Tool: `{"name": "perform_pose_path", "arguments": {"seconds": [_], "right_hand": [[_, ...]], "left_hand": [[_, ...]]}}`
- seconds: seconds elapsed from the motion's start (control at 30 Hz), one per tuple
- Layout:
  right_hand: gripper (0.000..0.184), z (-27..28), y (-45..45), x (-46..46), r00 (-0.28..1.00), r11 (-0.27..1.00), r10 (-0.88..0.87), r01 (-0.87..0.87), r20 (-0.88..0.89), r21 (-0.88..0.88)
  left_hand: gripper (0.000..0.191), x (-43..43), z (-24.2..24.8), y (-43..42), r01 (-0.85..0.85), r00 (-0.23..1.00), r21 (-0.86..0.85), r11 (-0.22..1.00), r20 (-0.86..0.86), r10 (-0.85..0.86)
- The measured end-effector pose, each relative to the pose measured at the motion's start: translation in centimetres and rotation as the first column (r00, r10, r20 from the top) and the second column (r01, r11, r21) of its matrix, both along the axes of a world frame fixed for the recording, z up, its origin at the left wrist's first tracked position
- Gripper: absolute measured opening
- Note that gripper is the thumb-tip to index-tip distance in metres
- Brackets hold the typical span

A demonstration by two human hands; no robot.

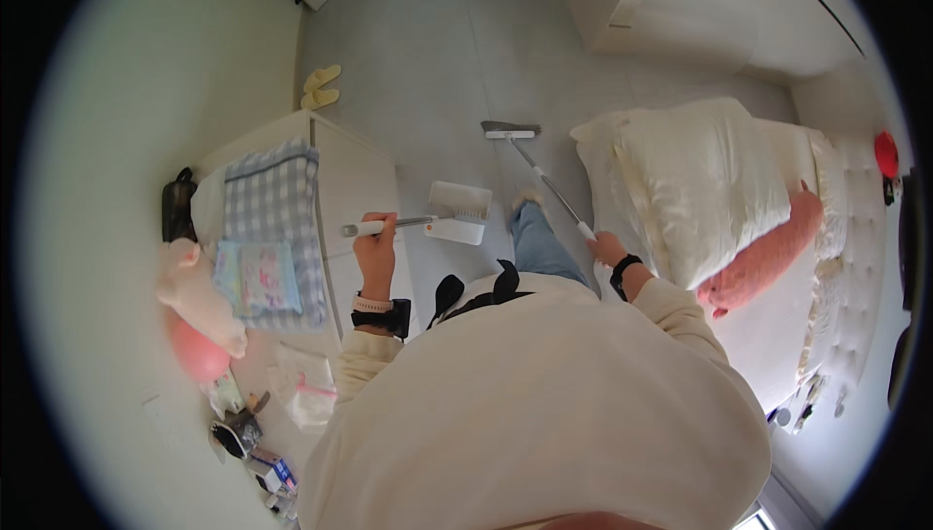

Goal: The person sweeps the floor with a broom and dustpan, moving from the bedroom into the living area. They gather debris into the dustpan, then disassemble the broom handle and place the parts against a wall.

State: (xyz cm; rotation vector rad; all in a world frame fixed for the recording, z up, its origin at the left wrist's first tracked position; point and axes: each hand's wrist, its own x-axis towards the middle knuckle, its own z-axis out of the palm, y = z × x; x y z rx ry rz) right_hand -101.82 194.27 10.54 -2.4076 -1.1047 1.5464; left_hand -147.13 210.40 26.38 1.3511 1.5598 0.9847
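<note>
My left hand (376,246) grips the white-and-metal handle of a long-handled dustpan (455,231), whose white pan with grey comb teeth stands on the floor in front of me. In my right hand (609,249) is the pole of a broom (510,134); its white head with dark grey bristles is further out on the floor, beyond the pan and to its right. Pan and broom head are apart. Any dirt in the pan is too small to tell.
At the left, a white cabinet (357,187) bears a checked cloth (273,173), a plush toy (193,286) and a pink balloon (198,351). Yellow slippers (321,89) lie by the wall. To the right, a bed holds a pillow (700,180) and a reddish plush toy (773,253). White drawers (619,12) stand beyond.
</note>
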Motion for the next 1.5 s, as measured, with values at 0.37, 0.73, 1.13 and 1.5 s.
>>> {"name": "perform_pose_path", "arguments": {"seconds": [0.37,0.73,1.13,1.5], "right_hand": [[0.038,-2.8,42.4,7.6,0.882,0.873,0.470,-0.472,-0.048,-0.124],[0.029,-11.5,69.2,-7.2,0.870,0.968,-0.236,0.172,-0.433,-0.182],[0.029,-9.5,102.3,-6.1,0.908,0.952,-0.307,0.296,-0.286,-0.080],[0.032,-9.5,131.0,4.6,0.935,0.942,-0.329,0.315,-0.129,-0.119]], "left_hand": [[0.012,5.0,0.0,22.4,-0.274,0.952,0.030,0.961,0.147,0.267],[0.011,4.6,0.3,45.3,-0.436,0.894,0.102,0.894,0.161,0.418],[0.010,1.3,-1.6,77.2,-0.242,0.966,0.063,0.968,0.108,0.235],[0.011,8.1,-3.5,102.1,-0.374,0.926,0.089,0.923,0.095,0.366]]}}
